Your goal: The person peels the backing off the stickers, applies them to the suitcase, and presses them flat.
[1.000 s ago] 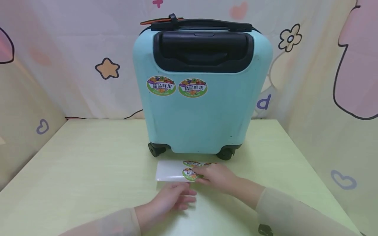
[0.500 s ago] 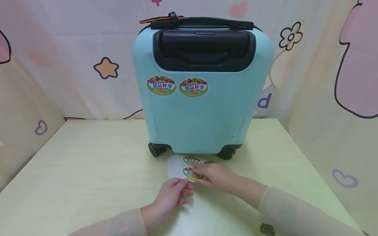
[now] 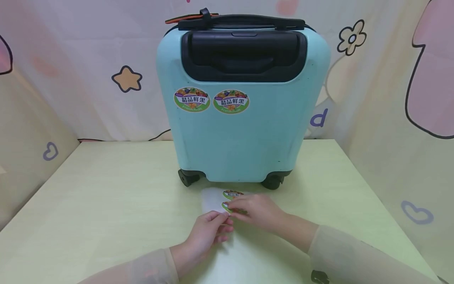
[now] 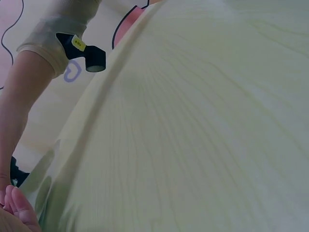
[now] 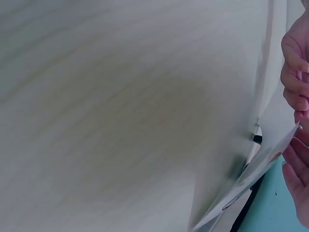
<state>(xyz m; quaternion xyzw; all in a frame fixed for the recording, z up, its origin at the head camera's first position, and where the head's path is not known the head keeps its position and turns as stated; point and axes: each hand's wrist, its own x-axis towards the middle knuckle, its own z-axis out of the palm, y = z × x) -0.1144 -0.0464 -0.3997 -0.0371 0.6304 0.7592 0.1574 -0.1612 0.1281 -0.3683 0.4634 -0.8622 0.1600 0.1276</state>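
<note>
Pinching sticker sheet (image 3: 220, 200) at near edge: left hand (image 3: 205, 232); right hand (image 3: 259, 212) grips just beside. Blank end (image 3: 210, 199) points left of grip; long axis seemingly left-right, partly hidden.

Reaches inward with left arm (image 3: 142, 269) and right arm (image 3: 340, 246), both partly sleeved. Holds left hand (image 3: 203, 232) just beside right hand (image 3: 257, 212), nearly fingertip to fingertip, pinching with each, with lower left fingers (image 3: 220, 239) loosely bent.
</note>
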